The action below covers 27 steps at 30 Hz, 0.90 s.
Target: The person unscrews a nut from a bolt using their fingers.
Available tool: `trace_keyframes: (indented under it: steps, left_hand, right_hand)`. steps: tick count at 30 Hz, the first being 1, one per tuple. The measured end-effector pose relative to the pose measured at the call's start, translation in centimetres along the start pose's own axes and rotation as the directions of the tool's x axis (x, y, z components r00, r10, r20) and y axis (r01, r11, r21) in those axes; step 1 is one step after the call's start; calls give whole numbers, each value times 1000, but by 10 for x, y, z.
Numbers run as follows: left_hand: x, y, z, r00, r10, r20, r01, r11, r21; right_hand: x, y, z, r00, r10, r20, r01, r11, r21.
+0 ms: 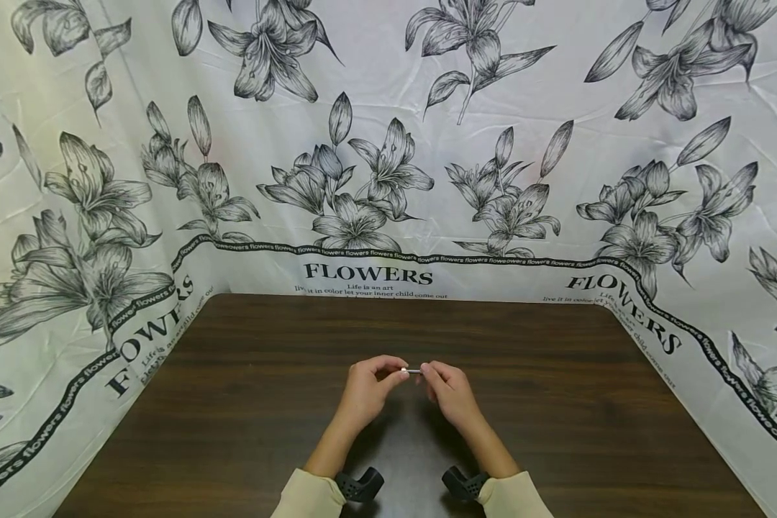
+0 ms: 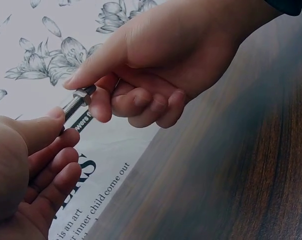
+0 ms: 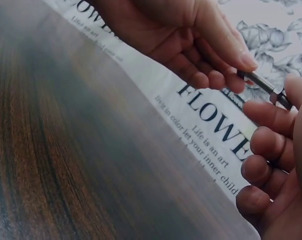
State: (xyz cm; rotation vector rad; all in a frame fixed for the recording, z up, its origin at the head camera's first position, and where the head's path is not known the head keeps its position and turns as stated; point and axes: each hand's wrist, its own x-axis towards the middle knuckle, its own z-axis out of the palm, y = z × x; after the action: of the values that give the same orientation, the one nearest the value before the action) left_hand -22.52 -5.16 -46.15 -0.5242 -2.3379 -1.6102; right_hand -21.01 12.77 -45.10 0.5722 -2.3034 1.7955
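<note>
A dark brown desk [image 1: 233, 403] with streaky wood grain and rounded far corners fills the lower middle. White cloth [image 1: 375, 43] stands along its far edge and both sides, creased in places and printed with grey and black lilies [image 1: 275, 61] (some with long closed buds [image 1: 198, 126]). Below the flowers runs a lettered black band [image 1: 362, 252], and under it the word FLOWERS [image 1: 367, 274] shows 3 times, with finer lines of text [image 1: 370, 288] beneath.

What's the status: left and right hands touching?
Apart: the right wrist view shows a gap between the left hand and right hand, bridged by the bolt.
</note>
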Motion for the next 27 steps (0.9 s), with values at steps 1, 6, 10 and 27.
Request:
trace_keyframes:
  steps: [1, 6, 10, 27]
  left_hand:
    - [0, 0, 0, 1000, 1, 6, -1, 1000, 5]
    - [0, -1, 0, 1000, 10, 18, -10, 1000, 7]
    - [0, -2, 1, 1000, 11, 14, -11, 1000, 7]
    - [1, -3, -1, 1000, 19, 9, -19, 1000, 6]
  right_hand:
    - [0, 0, -1, 1000, -4, 9, 4, 1000, 5]
    - [0, 3, -2, 999, -21, 33, 20, 999, 50]
    - [1, 3, -3, 999, -23, 41, 19, 994, 103]
    - [0, 5, -7, 996, -58, 65, 41, 970, 239]
